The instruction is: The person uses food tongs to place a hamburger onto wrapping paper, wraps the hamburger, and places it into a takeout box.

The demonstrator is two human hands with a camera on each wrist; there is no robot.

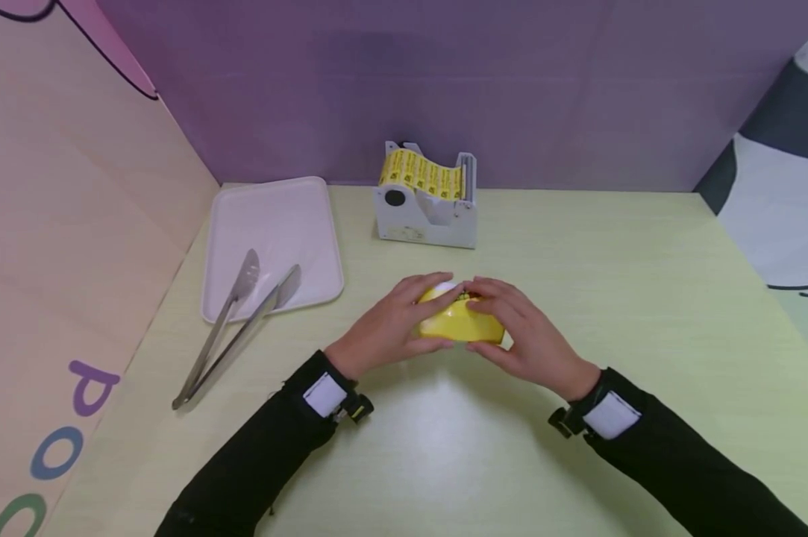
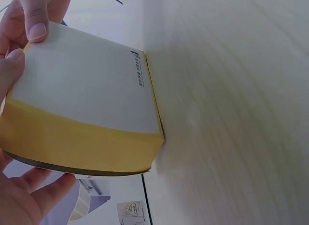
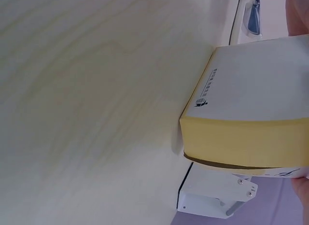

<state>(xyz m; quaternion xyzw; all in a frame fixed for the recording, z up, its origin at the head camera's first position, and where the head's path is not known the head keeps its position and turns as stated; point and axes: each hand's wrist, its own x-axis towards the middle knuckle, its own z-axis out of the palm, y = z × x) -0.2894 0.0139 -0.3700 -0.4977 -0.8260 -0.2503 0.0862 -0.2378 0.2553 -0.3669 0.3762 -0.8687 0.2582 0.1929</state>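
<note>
A small cardboard box (image 1: 460, 324), yellow with a white face, is held between both hands near the middle of the table. My left hand (image 1: 402, 322) grips its left end, and my right hand (image 1: 526, 335) grips the right end with fingers over the top and thumb at the near side. In the left wrist view the white face of the box (image 2: 87, 80) carries small dark print along one edge, with yellow sides around it. From the right wrist, a narrow dark seam shows along the yellow side of the box (image 3: 246, 138), and its edge is close to the tabletop.
Behind the box stands a grey label dispenser (image 1: 427, 233) with a roll of yellow printed labels (image 1: 420, 175). At the left, metal tongs (image 1: 218, 350) lie with their tips over a white tray (image 1: 276, 201). A purple partition (image 1: 444, 74) rises along the table's back edge.
</note>
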